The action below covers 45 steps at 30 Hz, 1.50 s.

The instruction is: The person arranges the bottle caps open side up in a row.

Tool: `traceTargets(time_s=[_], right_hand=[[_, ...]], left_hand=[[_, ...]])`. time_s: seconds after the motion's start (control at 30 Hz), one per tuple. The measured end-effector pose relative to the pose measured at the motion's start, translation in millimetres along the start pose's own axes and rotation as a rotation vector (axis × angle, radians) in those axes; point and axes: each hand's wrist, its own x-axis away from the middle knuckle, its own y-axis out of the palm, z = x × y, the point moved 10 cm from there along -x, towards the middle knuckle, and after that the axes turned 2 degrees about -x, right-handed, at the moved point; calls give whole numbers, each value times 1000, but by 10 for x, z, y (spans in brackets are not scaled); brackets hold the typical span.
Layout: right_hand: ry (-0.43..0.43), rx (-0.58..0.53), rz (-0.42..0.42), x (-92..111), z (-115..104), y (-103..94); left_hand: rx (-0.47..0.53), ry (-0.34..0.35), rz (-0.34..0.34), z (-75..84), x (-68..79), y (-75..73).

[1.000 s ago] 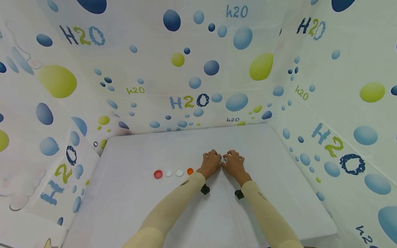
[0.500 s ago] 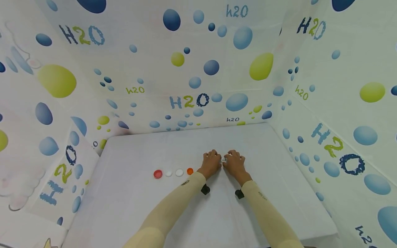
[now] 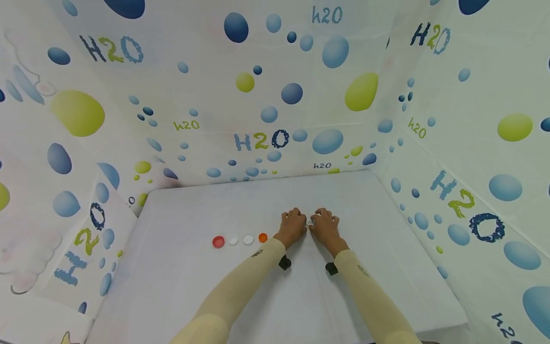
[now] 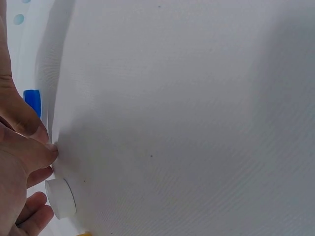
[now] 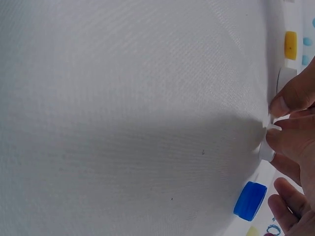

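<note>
My left hand point(image 3: 292, 226) and right hand point(image 3: 324, 229) meet low over the white table, fingers bent and thumb tips close together. A small whitish thing point(image 3: 310, 221) shows between them, pinched by the fingertips; I cannot tell its kind. Beside the left fingers, a white cap point(image 4: 61, 198) stands on the cloth, partly behind the left thumb in the right wrist view. Another white cap point(image 5: 267, 151) is at the right fingertips, partly covered by the thumb. A blue cap point(image 5: 250, 200) lies just past the right hand; the hands hide it in the head view.
Left of the hands, an orange cap point(image 3: 263, 237), a larger white cap point(image 3: 248, 239), a smaller white cap point(image 3: 233, 241) and a red cap point(image 3: 218, 241) form a row. A patterned sheet point(image 3: 193, 95) hangs behind the table point(image 3: 180, 286) and along its sides.
</note>
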Motion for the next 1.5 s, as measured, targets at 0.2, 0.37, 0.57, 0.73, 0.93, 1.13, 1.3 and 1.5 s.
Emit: traceTargets(time_s=[0.2,0.37,0.57,0.73,0.93,1.13,1.3,1.5], right_hand=[[-9,5,-4,6,-9,-7],[-12,6,-4,12,-6,-12],[10,-10,-17,8,22,-14],[4,-33,5,11,21,-34],[2,-61,20,10,17,-19],[25,-130,33,-3,23,-51],[25,-137,39,4,4,-83],[23,-150,42,12,-15,-113]], left_hand=[[-13,5,2,12,25,-19],[-8,5,4,6,12,-10],[13,10,27,1,-9,0],[21,20,39,-3,-8,-7],[40,23,61,-32,-11,-12],[40,15,52,-60,-38,21],[37,12,62,-66,-45,24],[30,19,81,-62,-42,1]])
